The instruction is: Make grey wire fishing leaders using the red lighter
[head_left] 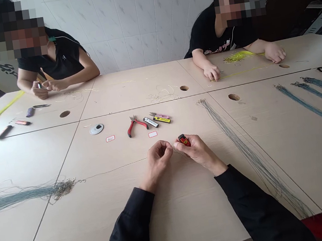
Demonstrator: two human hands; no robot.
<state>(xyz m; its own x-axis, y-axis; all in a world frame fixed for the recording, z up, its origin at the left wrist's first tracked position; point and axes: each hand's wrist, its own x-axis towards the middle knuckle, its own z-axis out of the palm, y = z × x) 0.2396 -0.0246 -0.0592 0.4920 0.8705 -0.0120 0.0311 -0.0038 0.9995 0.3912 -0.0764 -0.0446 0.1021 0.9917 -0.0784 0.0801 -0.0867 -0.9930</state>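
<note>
My left hand (157, 161) is closed in a pinch on a thin grey cord (116, 168). That cord runs left across the table toward small metal clasps (64, 188) at the end of a blue-grey cord bundle (19, 199). Wrapped in my right hand (198, 151) is a red and black lighter (184, 140); its thumb and fingertip nearly touch the left fingertips. Whatever lies between the fingertips is too small to make out. Just beyond my hands are red-handled pliers (136, 125), a white lighter (151, 122) and a yellow lighter (161, 119).
A second cord bundle (235, 138) lies right of my right arm. Farther right are several blue cord bundles (317, 104). A round white lid-like disc (96, 129) sits left of the pliers. Two people work across the table (125, 205), which has round holes.
</note>
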